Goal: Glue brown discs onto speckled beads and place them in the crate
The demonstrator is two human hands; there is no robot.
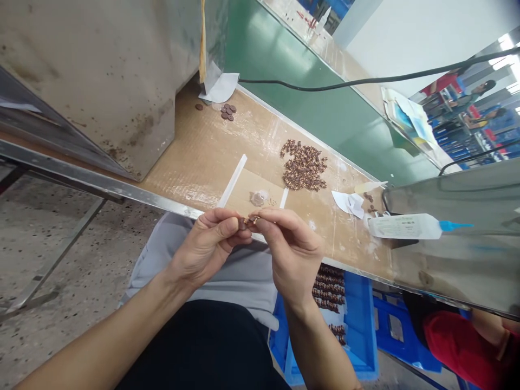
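Both hands meet over the near edge of the worktop, fingertips drawn together on a small brown piece (244, 222), whose shape the fingers mostly hide. Thumb and fingers of the left hand (207, 238) are closed in a pinch around it; the right hand (290, 244) nips it from the other side with thumb and forefinger, its remaining fingers curled. Each forearm rises from its own lower corner, the wrists well apart and the hands angled inward.

Below them lie dark clothing (199, 346) and grey fabric (244, 276). Beside the right forearm, under the table edge, a blue crate (357, 325) holds rows of brown pieces (327, 290).

Just beyond the fingertips, a clear dish (259, 197) sits on the brown worktop (195, 162) between two white strips (233, 181), with tiny golden bits (273, 202) near it. Farther on are a heap of copper-brown parts (304, 167), white paper (348, 203), a bottle with a blue nozzle (406, 226) lying to the right and brown discs (228, 111) to the left, near a stained metal housing (101, 70).

Behind stands a green panel (268, 49), crossed by a black cable (300, 86); people (473, 100) appear in the distant room.
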